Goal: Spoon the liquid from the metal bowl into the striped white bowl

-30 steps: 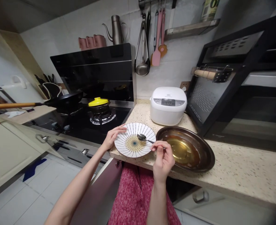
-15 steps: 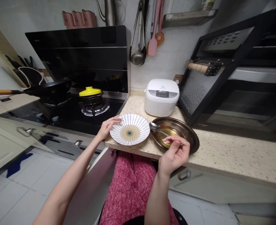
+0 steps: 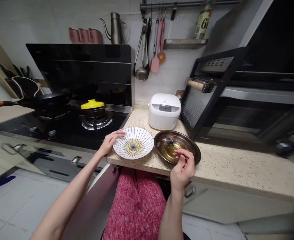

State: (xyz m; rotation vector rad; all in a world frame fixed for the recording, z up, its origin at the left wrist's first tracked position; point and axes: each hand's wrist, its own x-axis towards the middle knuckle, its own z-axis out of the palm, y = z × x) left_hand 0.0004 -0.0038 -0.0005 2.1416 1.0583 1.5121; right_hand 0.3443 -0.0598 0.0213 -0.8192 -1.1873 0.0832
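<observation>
My left hand [image 3: 111, 141] holds the left rim of a white plate [image 3: 142, 150] with dark radiating lines and a yellowish middle. The fingers lie over the rim; the thumb is hard to make out. In my right hand [image 3: 183, 168] the thumb and fingers are closed around the handle of a metal spoon [image 3: 168, 141]. The spoon's head points left, over a brown-gold metal basin [image 3: 198, 151] that has a shiny golden inside. Plate and basin stand side by side on the speckled counter, close together.
Behind the basin stands a white rice cooker [image 3: 164, 116]. A small pot with a yellow lid [image 3: 92, 104] and a wok [image 3: 49, 100] sit on the black gas stove [image 3: 69, 128] to the left. An oven [image 3: 257, 116] stands at the right. Below the plate, a cabinet door [image 3: 102, 186] hangs open.
The spoon's head has moved from above the basin's left rim, beside the plate, to over the basin's inside. My left hand stays on the plate. The view has tilted up slightly.
</observation>
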